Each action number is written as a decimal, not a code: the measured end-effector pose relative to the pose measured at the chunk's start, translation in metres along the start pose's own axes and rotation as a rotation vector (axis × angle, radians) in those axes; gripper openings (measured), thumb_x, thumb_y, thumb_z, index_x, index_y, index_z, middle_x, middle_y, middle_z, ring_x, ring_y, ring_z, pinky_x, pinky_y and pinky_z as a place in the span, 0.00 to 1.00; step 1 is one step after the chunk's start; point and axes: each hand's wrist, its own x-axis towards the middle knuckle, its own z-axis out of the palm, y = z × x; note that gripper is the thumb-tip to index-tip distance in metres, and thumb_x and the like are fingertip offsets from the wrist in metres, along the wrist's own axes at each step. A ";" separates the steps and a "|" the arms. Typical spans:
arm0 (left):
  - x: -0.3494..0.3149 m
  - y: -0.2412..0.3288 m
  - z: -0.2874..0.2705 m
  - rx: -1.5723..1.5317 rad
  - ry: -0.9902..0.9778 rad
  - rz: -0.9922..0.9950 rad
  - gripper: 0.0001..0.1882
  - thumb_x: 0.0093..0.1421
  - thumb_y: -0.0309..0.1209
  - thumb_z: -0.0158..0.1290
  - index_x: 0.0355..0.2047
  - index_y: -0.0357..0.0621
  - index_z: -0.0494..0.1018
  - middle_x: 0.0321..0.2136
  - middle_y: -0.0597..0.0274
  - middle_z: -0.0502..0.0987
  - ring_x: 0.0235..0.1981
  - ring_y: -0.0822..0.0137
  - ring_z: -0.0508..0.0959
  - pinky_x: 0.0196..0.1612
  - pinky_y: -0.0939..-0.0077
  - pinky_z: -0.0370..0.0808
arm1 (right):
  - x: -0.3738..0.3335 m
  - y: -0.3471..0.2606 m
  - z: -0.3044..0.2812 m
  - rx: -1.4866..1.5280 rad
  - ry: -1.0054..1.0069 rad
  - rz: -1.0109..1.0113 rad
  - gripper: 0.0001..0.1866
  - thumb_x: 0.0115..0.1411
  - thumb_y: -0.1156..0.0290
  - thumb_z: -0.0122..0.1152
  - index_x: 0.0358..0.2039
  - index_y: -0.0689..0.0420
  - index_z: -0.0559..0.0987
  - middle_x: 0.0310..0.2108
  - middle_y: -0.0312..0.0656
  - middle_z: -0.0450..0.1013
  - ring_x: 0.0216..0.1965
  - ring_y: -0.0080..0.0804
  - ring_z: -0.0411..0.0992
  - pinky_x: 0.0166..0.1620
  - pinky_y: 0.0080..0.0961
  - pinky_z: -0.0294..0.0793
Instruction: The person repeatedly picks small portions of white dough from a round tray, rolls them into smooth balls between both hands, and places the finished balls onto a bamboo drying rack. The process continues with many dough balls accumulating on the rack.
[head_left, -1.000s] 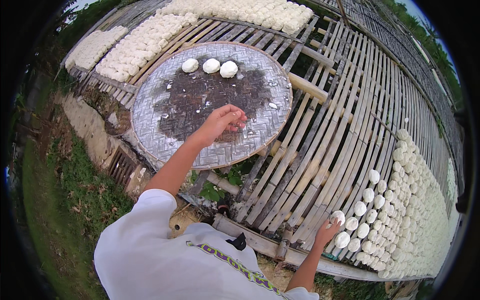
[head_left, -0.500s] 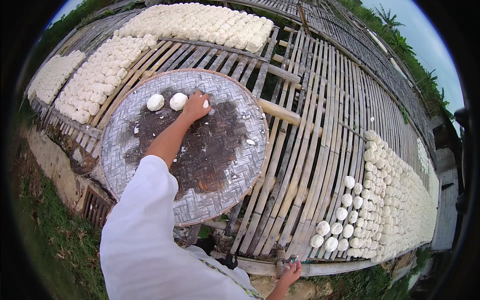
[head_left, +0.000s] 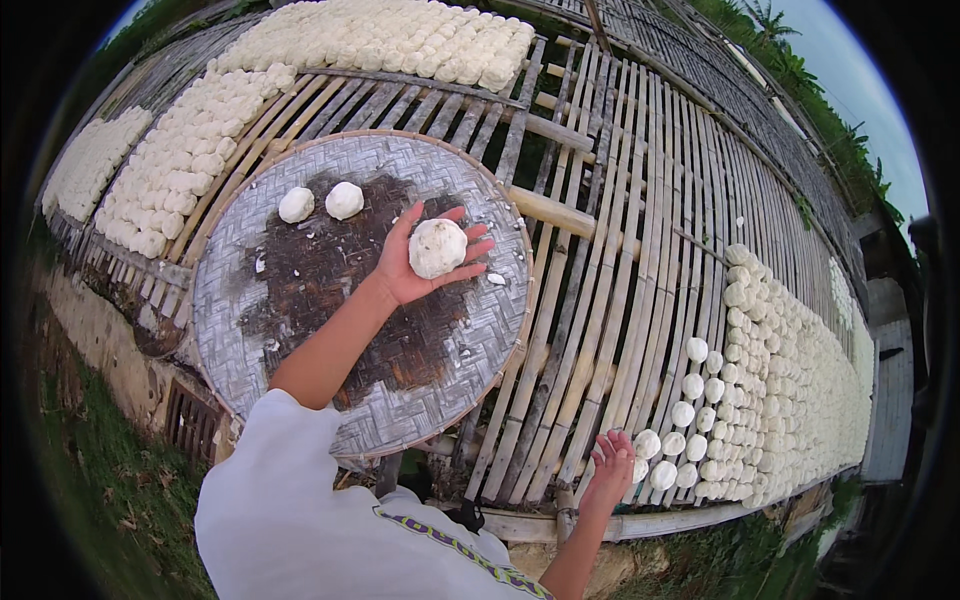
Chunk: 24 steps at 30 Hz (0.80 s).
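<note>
My left hand [head_left: 398, 272] is palm up above the round woven bamboo tray [head_left: 375, 430], its fingers spread around a white round lump [head_left: 437, 248] that looks like dough or a pressed cake. Brownish specks mark the lump's upper face. Two similar white lumps [head_left: 345, 200] lie on the tray's far side, with a dark damp patch and white crumbs around them. Low on the right, my right hand [head_left: 608, 478] hovers over the bamboo slats with its fingers loosely bent and no object visible in it. It is nearest to a small group of white lumps [head_left: 663, 475].
A slatted bamboo rack [head_left: 640, 210] stretches away and to the right, with gaps between slats. Dense rows of white lumps [head_left: 790, 400] cover its right end, and more rows [head_left: 380, 40] lie at the far left. Grass [head_left: 110, 500] borders the rack at left.
My left hand has picked up a white lump from the tray, turned palm up and moved right and nearer. My right hand has risen from the rack's near edge to above the slats.
</note>
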 end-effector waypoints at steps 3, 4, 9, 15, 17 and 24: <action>-0.009 -0.089 0.039 -0.184 -0.109 -0.171 0.35 0.69 0.62 0.46 0.65 0.51 0.69 0.69 0.36 0.60 0.73 0.39 0.56 0.71 0.33 0.56 | 0.021 -0.028 0.077 -0.090 -0.226 -0.381 0.24 0.75 0.58 0.46 0.57 0.65 0.76 0.59 0.49 0.73 0.58 0.37 0.73 0.62 0.37 0.69; -0.013 -0.115 0.046 -0.191 -0.137 -0.207 0.37 0.68 0.62 0.46 0.68 0.53 0.67 0.71 0.38 0.58 0.75 0.41 0.51 0.72 0.35 0.53 | 0.026 -0.034 0.098 -0.060 -0.276 -0.485 0.25 0.75 0.57 0.45 0.57 0.66 0.77 0.59 0.50 0.74 0.58 0.37 0.73 0.63 0.38 0.68; -0.003 -0.235 0.057 0.394 0.450 0.087 0.38 0.70 0.61 0.42 0.68 0.45 0.62 0.61 0.50 0.73 0.64 0.59 0.72 0.65 0.60 0.71 | 0.027 -0.059 0.152 0.232 -0.452 -0.091 0.32 0.74 0.49 0.44 0.56 0.69 0.75 0.55 0.55 0.75 0.55 0.42 0.76 0.58 0.39 0.76; -0.077 -0.269 0.065 0.154 0.439 0.170 0.33 0.70 0.55 0.40 0.62 0.42 0.68 0.63 0.50 0.72 0.63 0.55 0.72 0.68 0.54 0.68 | -0.049 -0.045 0.129 0.598 -0.180 0.200 0.30 0.74 0.52 0.40 0.58 0.68 0.75 0.54 0.51 0.77 0.56 0.40 0.75 0.61 0.39 0.73; -0.086 -0.254 0.072 0.009 0.297 0.032 0.37 0.68 0.61 0.40 0.62 0.42 0.68 0.64 0.47 0.70 0.64 0.50 0.72 0.68 0.50 0.67 | -0.060 -0.044 0.114 0.180 -0.267 -0.125 0.28 0.75 0.56 0.40 0.58 0.69 0.76 0.55 0.50 0.76 0.57 0.37 0.74 0.62 0.37 0.72; -0.068 -0.272 0.105 0.517 0.444 0.400 0.29 0.71 0.53 0.45 0.59 0.40 0.68 0.52 0.57 0.76 0.55 0.61 0.76 0.62 0.61 0.72 | -0.052 -0.068 0.114 0.661 -0.280 0.181 0.32 0.74 0.52 0.41 0.63 0.67 0.72 0.57 0.48 0.76 0.60 0.36 0.72 0.66 0.38 0.66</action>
